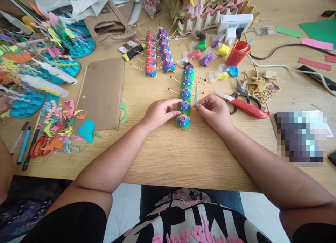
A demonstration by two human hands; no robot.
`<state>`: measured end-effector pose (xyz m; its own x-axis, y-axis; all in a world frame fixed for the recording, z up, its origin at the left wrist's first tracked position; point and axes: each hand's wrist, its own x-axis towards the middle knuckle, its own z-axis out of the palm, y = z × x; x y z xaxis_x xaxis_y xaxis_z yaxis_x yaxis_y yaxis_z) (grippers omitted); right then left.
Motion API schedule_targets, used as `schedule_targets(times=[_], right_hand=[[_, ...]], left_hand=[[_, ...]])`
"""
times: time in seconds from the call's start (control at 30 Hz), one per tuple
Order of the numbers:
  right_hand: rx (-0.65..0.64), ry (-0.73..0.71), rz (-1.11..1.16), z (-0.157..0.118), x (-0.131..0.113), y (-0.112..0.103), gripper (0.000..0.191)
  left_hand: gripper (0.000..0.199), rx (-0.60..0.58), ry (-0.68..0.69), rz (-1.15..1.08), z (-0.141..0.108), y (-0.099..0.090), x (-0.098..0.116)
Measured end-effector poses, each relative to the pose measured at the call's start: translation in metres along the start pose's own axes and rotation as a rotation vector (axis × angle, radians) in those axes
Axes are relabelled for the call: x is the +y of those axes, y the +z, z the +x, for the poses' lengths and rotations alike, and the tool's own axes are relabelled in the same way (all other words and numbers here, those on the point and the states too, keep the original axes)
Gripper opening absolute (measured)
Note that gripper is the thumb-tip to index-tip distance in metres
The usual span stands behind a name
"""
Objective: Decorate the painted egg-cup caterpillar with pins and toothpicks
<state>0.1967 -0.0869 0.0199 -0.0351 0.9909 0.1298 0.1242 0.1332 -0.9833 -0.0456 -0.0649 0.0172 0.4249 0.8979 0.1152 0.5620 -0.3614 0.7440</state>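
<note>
Blue-green domed figure (184,107) is in left hand (157,114), right hand (216,112) apparently pinches black-tipped stick (205,101); figure behind (185,95) has two, front figure (183,122) none.

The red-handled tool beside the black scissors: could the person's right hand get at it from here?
Probably yes: the red-handled tool lies close beside the right hand, and nothing seems to cover it. It appears to lie across the black scissors, which leave it exposed.
</note>
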Motion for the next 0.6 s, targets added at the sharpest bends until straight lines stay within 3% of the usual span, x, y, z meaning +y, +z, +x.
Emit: schedule_targets(times=[0.6], right_hand=[[0.003,-0.001,-0.051,-0.0009,-0.0005,-0.0005,0.022]], left_hand=[[0.044,0.014,0.032,0.016,-0.0005,0.0007,-0.0030]])
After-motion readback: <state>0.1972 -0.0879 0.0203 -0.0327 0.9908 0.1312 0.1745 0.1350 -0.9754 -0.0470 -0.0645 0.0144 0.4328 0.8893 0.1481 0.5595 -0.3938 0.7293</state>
